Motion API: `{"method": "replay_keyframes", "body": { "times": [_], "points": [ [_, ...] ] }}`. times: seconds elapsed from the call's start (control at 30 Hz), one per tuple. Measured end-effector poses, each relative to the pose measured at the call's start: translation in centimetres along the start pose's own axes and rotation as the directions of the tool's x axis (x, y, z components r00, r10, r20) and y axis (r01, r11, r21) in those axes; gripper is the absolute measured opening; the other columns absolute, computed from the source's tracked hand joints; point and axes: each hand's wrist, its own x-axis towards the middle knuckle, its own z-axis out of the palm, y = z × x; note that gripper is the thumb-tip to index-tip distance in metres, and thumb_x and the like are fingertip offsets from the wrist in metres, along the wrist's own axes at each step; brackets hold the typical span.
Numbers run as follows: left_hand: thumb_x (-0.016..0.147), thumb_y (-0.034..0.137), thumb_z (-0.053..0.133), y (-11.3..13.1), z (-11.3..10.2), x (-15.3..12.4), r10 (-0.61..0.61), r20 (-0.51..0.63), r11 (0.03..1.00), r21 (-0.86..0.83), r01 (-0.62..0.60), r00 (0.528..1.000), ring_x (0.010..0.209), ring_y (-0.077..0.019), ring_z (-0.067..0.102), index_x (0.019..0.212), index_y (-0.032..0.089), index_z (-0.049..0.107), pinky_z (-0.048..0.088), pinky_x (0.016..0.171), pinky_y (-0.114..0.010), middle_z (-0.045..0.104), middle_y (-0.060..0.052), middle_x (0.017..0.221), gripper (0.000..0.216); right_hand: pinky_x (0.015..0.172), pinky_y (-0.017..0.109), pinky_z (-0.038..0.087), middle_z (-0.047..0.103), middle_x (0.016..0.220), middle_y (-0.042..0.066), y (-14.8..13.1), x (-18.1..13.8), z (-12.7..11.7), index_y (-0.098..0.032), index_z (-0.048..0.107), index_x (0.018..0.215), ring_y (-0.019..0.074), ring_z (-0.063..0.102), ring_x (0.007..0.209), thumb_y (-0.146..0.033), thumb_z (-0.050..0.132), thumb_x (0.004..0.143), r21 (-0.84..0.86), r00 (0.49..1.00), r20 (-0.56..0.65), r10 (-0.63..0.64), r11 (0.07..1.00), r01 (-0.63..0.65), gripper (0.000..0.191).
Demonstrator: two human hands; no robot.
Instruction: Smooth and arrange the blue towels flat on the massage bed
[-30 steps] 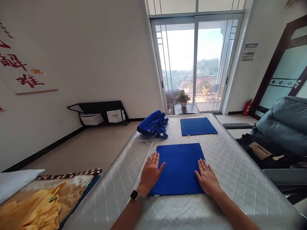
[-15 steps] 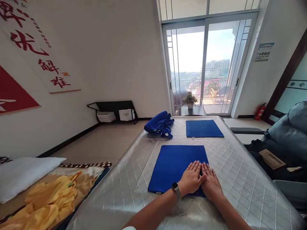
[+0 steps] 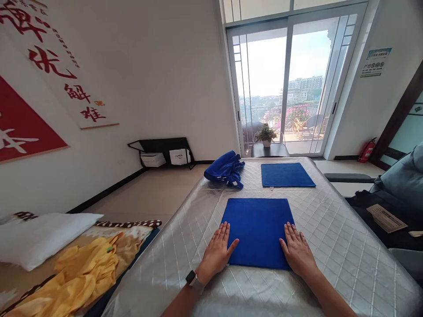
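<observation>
A blue cloth (image 3: 259,231) lies flat on the silver quilted mattress (image 3: 185,273) in front of me. My left hand (image 3: 217,248) rests palm down over its left edge, fingers stretched forward and thumb out to the side; a watch is on that wrist. On the right edge of the cloth lies my right hand (image 3: 298,248), also flat with its thumb apart. Neither hand grips anything. Farther back is a second flat blue cloth (image 3: 287,175), with a crumpled heap of blue cloths (image 3: 226,170) to its left.
At the left, a white pillow (image 3: 49,235) and yellow cloth (image 3: 82,273) lie on a lower bed. A dark armchair (image 3: 403,185) with a cardboard piece (image 3: 386,218) stands at the right. Beyond the mattress, a potted plant (image 3: 266,135) sits before the glass door.
My left hand has slid left across the cloth, from beside the right hand to the left edge. The right hand stays near the right edge. The view has shifted slightly.
</observation>
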Motion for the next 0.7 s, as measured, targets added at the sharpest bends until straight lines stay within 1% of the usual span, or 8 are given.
{"method": "replay_keyframes", "body": {
  "times": [0.1, 0.27, 0.4, 0.53, 0.6, 0.7],
  "points": [
    [0.102, 0.062, 0.024, -1.0, 0.7, -1.2, 0.016, -0.062, 1.000, 0.015, -0.015, 0.998, 0.151, -0.0279, 0.022, 0.160, 0.014, 0.016, 0.027, 0.120, -0.050, 0.024, -0.015, 0.163, 0.075, 0.124, 0.045, 0.011, 0.020, 0.165, 0.007, -0.1, -0.1, 0.0, -0.011, 0.027, 0.157, 0.0213, 0.013, 0.153, -0.048, 0.020, 0.100, 0.008, 1.000, -0.010, 0.006, 1.000, -0.006, 0.068],
    [0.101, 0.062, 0.024, -0.9, 0.7, -1.4, 0.022, -0.060, 1.000, -0.004, -0.022, 0.998, 0.151, -0.0275, 0.022, 0.159, 0.013, 0.017, 0.027, 0.121, -0.049, 0.024, -0.015, 0.163, 0.076, 0.124, 0.045, 0.010, 0.020, 0.165, 0.008, -0.5, -0.2, -0.7, -0.011, 0.026, 0.157, 0.0217, 0.012, 0.153, -0.048, 0.020, 0.100, 0.009, 1.000, 0.003, 0.015, 1.000, -0.015, 0.068],
    [0.101, 0.063, 0.023, -0.9, 0.4, -1.3, 0.012, -0.049, 1.000, -0.025, -0.013, 0.999, 0.151, -0.0270, 0.022, 0.158, 0.011, 0.021, 0.027, 0.121, -0.047, 0.024, -0.015, 0.163, 0.078, 0.124, 0.045, 0.011, 0.021, 0.164, 0.008, -0.8, -0.9, -1.8, -0.011, 0.026, 0.157, 0.0224, 0.013, 0.153, -0.048, 0.020, 0.100, -0.025, 0.997, 0.067, 0.029, 0.999, -0.027, 0.068],
    [0.102, 0.062, 0.023, -1.0, 0.5, -1.5, 0.008, -0.082, 1.000, -0.029, -0.010, 0.997, 0.150, -0.0263, 0.024, 0.158, 0.011, 0.024, 0.028, 0.121, -0.046, 0.025, -0.015, 0.163, 0.075, 0.124, 0.047, 0.011, 0.023, 0.163, 0.009, -1.1, -2.7, -2.0, -0.011, 0.031, 0.155, 0.0236, 0.015, 0.152, -0.046, 0.024, 0.099, -0.052, 0.992, 0.127, 0.011, 0.999, -0.004, 0.066],
    [0.102, 0.062, 0.023, -1.0, 0.6, -1.5, 0.013, -0.086, 0.999, -0.029, -0.015, 0.996, 0.150, -0.0260, 0.023, 0.157, 0.011, 0.025, 0.027, 0.121, -0.045, 0.025, -0.015, 0.163, 0.076, 0.124, 0.047, 0.012, 0.023, 0.163, 0.008, -1.3, -3.8, -1.7, -0.012, 0.031, 0.155, 0.0235, 0.015, 0.152, -0.047, 0.024, 0.099, -0.026, 0.994, 0.108, 0.013, 1.000, -0.011, 0.067],
    [0.101, 0.062, 0.024, -1.0, 0.6, -1.6, 0.011, -0.079, 1.000, -0.026, -0.013, 0.997, 0.150, -0.0265, 0.023, 0.157, 0.008, 0.026, 0.027, 0.122, -0.046, 0.024, -0.016, 0.163, 0.078, 0.124, 0.046, 0.014, 0.019, 0.165, 0.006, -1.6, -4.9, -1.2, -0.014, 0.026, 0.157, 0.0221, 0.012, 0.153, -0.054, 0.022, 0.100, 0.014, 0.999, 0.032, 0.032, 0.999, -0.032, 0.070]
  ]
}}
